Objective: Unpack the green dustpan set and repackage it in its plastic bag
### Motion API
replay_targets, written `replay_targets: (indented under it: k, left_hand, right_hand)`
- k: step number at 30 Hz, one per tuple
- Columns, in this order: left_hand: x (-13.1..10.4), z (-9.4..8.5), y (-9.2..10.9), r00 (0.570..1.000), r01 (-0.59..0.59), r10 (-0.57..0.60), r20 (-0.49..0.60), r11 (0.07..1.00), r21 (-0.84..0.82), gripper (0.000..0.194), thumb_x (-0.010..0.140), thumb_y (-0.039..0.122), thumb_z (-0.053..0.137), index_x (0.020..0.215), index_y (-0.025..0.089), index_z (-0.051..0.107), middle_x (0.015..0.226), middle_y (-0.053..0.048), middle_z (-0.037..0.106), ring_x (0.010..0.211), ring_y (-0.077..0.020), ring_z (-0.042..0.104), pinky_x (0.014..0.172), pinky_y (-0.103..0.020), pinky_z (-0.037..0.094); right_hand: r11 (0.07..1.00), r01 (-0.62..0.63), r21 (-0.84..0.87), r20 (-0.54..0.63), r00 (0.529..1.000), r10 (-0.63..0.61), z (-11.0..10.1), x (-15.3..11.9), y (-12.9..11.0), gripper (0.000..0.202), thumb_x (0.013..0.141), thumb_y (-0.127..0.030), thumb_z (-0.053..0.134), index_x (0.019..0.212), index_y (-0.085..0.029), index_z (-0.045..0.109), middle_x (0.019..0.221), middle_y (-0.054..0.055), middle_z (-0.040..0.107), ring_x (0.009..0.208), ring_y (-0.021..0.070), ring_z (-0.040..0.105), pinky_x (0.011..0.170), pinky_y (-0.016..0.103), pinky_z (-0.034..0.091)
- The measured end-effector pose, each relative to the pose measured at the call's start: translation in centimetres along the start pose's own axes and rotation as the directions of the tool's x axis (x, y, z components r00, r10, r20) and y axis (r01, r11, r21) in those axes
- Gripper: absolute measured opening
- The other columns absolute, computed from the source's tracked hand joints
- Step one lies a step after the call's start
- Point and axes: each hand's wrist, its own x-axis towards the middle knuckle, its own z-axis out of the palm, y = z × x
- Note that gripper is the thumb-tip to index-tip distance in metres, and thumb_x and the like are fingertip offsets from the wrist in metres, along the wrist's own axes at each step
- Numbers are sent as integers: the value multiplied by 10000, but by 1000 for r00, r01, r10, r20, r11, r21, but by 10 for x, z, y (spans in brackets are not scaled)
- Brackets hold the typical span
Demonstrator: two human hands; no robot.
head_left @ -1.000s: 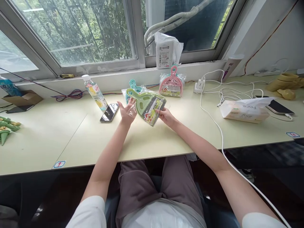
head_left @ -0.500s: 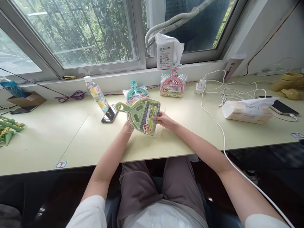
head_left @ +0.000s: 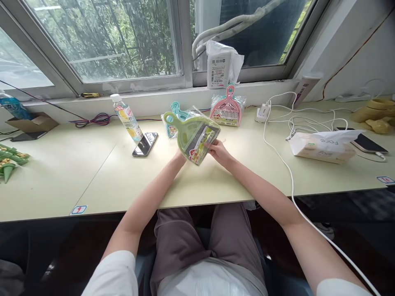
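A green dustpan and brush set [head_left: 197, 139] in clear plastic wrap is held tilted above the table, its looped handle pointing up and left. My right hand [head_left: 218, 151] grips its lower right edge, thumb on the printed label. My left hand [head_left: 181, 158] supports the set from behind at the lower left, its fingers mostly hidden by the pan. Behind it, a wrapped teal dustpan set [head_left: 176, 110] is partly covered. A pink dustpan set [head_left: 227, 110] in plastic leans against the wall below the window.
Left of my hands are a phone [head_left: 145, 144] and a drink bottle [head_left: 127, 118]. To the right are a charger [head_left: 262, 113], loose white cables, a tissue pack [head_left: 322, 148] and another phone [head_left: 368, 140]. A white box [head_left: 218, 70] stands on the sill. The table's front edge [head_left: 216, 202] borders my lap.
The green dustpan set has moved slightly up and right, turning so its handle points higher. Both hands moved with it. The view has shifted slightly.
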Motion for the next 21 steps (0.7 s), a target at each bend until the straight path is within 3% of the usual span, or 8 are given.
replay_targets:
  k: [4,7,10,16,21]
  left_hand:
    - [4,3,-3,974,78,-117,195,977,198,560,543,184,815,1084,153,675,1111,-101,704,1155,-332,576,968,-455,464]
    - [-2,4,1,936,40,-112,334,976,215,726,563,161,799,1256,191,585,1282,-113,625,1235,-322,522,962,-414,461]
    - [-7,5,10,912,18,-101,399,978,208,754,630,198,790,1336,212,525,1351,-123,573,1262,-306,505,963,-384,454]
    - [-5,-1,13,946,118,-177,270,968,222,517,743,377,741,1202,171,619,1213,-118,653,1163,-272,583,985,-399,432]
    - [1,-7,-2,967,193,-222,127,959,209,505,679,341,782,1124,170,615,1179,-106,666,1076,-244,624,936,-406,482]
  right_hand:
    - [989,116,87,-202,975,-96,-11,9,-6,238,659,-154,780,874,-200,687,942,24,761,977,219,702,913,368,588]
    - [983,147,114,-281,953,-110,-16,12,-9,268,689,-131,748,936,-205,677,930,16,760,999,207,698,956,364,573]
    - [985,145,95,-287,951,-113,-17,13,-9,286,709,-138,735,978,-209,670,948,15,758,1012,200,695,974,357,564]
    - [991,108,78,-250,965,-85,-17,14,-5,355,688,-117,751,1020,-211,665,976,23,759,1010,204,698,956,354,572]
    - [995,77,56,-282,958,-58,-19,16,0,360,672,-92,755,1002,-203,663,901,17,765,904,192,717,898,351,596]
